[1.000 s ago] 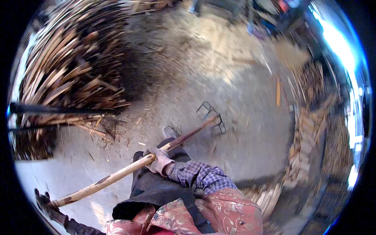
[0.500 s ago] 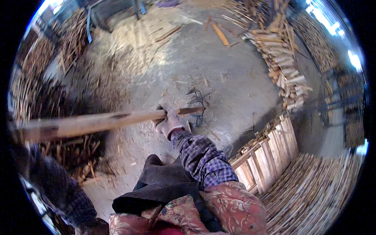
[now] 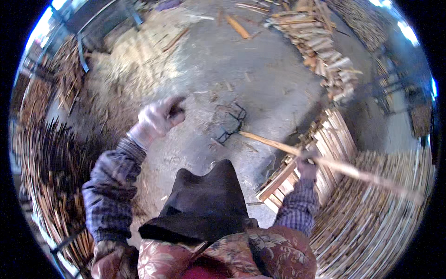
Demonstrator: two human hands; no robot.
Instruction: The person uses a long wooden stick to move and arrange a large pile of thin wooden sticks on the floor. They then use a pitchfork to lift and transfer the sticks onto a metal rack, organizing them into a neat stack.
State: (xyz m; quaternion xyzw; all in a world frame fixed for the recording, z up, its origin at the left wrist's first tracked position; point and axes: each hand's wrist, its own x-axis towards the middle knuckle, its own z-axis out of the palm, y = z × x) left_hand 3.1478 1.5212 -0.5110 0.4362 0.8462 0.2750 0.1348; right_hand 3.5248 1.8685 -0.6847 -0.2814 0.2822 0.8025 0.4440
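From my apron (image 3: pixel 200 200), my right hand (image 3: pixel 306 166) at 2 o'clock grasps the wooden handle (image 3: pixel 341 167) of a tool whose dark metal head (image 3: pixel 241 124) is at 12; my gloved left hand (image 3: pixel 160 118) at 11 is released, fingers loosely curled. I judge this 1-handed repositioning; steadier control calls for bringing both hands onto it.

A long-handled tool (image 3: pixel 274 144) slants across the view, its pale, straight wooden handle (image 3: pixel 346 169) gripped partway along and blurring toward the far right end, its dark, open-framed metal head (image 3: pixel 239 125) at the left end, low over or on the grey floor (image 3: pixel 278 65).
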